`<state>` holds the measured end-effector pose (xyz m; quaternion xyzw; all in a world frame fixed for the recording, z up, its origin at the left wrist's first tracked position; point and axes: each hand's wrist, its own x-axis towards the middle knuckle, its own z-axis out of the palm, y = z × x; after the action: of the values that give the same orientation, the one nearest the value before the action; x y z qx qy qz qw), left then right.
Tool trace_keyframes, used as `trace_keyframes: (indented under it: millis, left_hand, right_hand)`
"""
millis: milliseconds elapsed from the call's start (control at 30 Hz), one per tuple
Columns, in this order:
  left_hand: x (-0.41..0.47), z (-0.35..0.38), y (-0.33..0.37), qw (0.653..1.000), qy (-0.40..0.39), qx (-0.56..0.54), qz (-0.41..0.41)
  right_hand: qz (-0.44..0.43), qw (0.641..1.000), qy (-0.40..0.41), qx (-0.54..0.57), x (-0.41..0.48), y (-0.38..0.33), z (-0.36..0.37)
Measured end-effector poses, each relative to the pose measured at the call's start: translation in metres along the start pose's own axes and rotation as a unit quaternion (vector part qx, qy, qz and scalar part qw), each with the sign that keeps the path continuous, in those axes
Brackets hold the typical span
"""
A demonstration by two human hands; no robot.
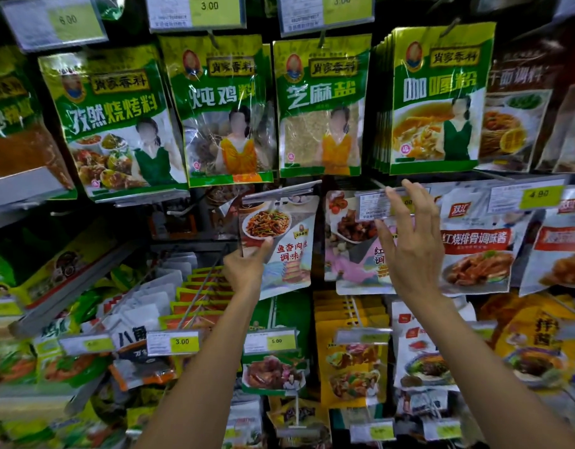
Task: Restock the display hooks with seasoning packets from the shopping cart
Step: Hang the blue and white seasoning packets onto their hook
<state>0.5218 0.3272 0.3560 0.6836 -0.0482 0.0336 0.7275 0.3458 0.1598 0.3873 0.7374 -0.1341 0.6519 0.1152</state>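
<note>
Head view, display wall of hanging packets.

Count: 2 hands in frame. 4 green packet fronts legible in the upper row, all branded 肖家香料: 孜然烧烤料 (117,124), 炖鸡料 (224,108), 芝麻盐 (322,108), 咖喱粉 (438,98). The 咖喱粉 hook carries a stack, with several edges showing behind the front one; exact number not readable.

Legible prices, 6 in all: 6.00 (67,21), 3.00 (210,6) and 3.00 (341,0) along the top; 4.90 (542,194) at mid right; 3.00 (182,341) and 5.00 (276,341) in the lower row.

Left hand (244,270) pinches the seasoning packet (286,247) at its left edge, thumb on the printed front. Packet is white with a stir-fry photo and red text 鱼香肉丝调味; last character cut off. It sits in the middle row, centre of frame, just below a clear tag strip (279,192). Long axis upright, top edge up and tilted slightly, printed face toward the camera.

Right hand (412,251), just to the right, grips a price tag (373,205), fingertips on its top edge and thumb at its lower edge. A pink-and-white packet (351,254) hangs behind that tag. Right of it hangs a 双汇 packet (477,254) reading 红烧排骨调味酱.
</note>
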Motion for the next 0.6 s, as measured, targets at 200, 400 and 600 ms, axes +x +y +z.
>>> trace_keyframes:
  millis: [200, 400, 600]
  left_hand:
    - [0.001, 0.015, 0.003, 0.998, 0.02, 0.038, -0.041]
    - [-0.01, 0.011, -0.004, 0.994, -0.008, 0.109, -0.029]
    - [-0.072, -0.028, -0.019, 0.937, 0.033, 0.228, 0.261]
  right_hand:
    - [0.007, 1.0, 0.001, 0.011, 0.0, 0.0, 0.0]
    - [0.013, 1.0, -0.024, -0.005, -0.003, -0.004, -0.013]
    - [0.063, 0.995, -0.082, -0.001, -0.047, -0.01, -0.056]
